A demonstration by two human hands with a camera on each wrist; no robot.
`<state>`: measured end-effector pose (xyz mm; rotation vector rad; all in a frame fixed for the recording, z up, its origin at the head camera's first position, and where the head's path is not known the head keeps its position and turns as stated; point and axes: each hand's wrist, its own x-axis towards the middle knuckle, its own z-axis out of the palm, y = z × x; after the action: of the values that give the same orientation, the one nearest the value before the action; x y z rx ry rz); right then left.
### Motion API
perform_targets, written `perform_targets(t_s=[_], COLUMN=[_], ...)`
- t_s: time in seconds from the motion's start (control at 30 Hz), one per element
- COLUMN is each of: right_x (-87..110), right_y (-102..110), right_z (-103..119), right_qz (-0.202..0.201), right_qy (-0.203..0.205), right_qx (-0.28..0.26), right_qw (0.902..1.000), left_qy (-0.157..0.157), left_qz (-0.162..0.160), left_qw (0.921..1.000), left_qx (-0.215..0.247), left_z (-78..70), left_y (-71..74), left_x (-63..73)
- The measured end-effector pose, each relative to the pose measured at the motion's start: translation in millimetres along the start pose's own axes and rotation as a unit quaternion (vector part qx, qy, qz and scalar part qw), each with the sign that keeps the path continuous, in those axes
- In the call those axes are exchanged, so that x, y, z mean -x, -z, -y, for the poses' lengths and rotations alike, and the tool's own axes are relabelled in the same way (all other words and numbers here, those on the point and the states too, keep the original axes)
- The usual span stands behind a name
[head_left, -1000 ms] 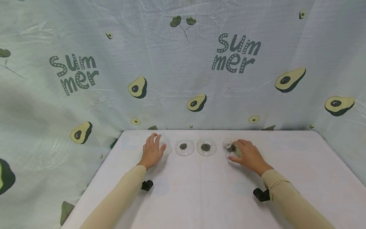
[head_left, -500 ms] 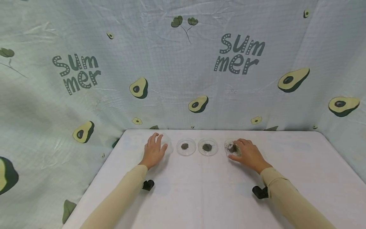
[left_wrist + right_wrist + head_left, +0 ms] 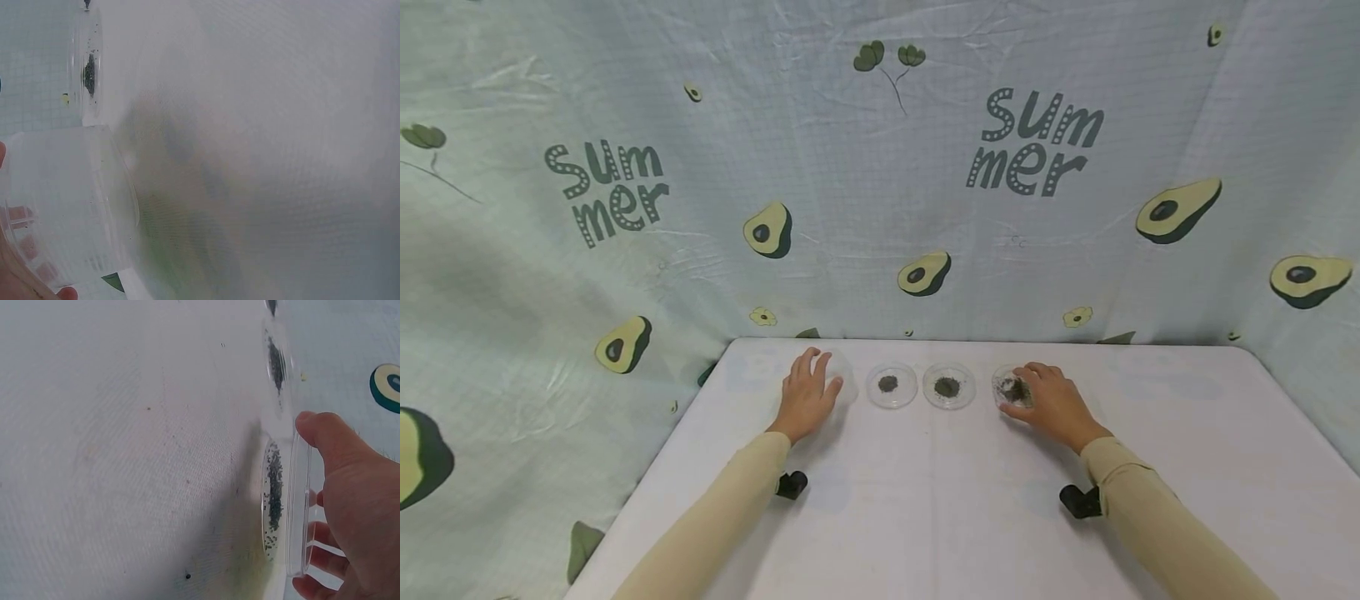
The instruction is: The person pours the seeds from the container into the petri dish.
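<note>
In the head view, my right hand (image 3: 1060, 410) is at the rightmost petri dish (image 3: 1004, 387), which has dark granules in it. It grips a clear petri dish lid (image 3: 300, 506) by the edge, thumb on one side and fingers on the other. The right wrist view shows this lid close over the open dish, roughly parallel to it. At the left end of the row, my left hand (image 3: 807, 398) holds a clear round plastic container (image 3: 62, 200); fingers (image 3: 28, 247) show through its wall.
Between the hands, two more clear petri dishes stand side by side, the left dish (image 3: 892, 403) with a small dark heap and the right dish (image 3: 950, 403) with a wider one. All rest on a white-covered table (image 3: 880, 517) before a printed cloth backdrop (image 3: 850, 167).
My right hand has brought the lid from an offset position into line over the rightmost dish. The left hand keeps its hold at the same place; the head view shifts slightly.
</note>
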<state>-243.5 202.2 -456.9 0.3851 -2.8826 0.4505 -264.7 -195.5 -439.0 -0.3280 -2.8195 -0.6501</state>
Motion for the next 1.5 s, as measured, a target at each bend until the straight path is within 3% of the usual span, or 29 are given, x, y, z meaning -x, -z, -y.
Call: perform_targets(t_s=[0.5, 0.73, 1.5], right_x=[-6.0, -9.6, -10.7], right_y=[-2, -1, -9], right_z=[4, 4, 6], right_qz=[0.007, 0.013, 0.024], right_qy=[-0.014, -0.026, -0.04], right_qx=[-0.009, -0.013, -0.017], right_qw=[0.9998, 0.9995, 0.9988], left_qy=[0.002, -0.012, -0.001], left_qz=[0.0, -0.006, 0.026], left_qw=[0.9999, 0.9998, 0.9993], left_qx=[-0.013, -0.012, -0.029], left_z=[1.5, 1.1, 5.2], left_y=[1.5, 1.6, 3.3], left_x=[0.2, -0.8, -0.8])
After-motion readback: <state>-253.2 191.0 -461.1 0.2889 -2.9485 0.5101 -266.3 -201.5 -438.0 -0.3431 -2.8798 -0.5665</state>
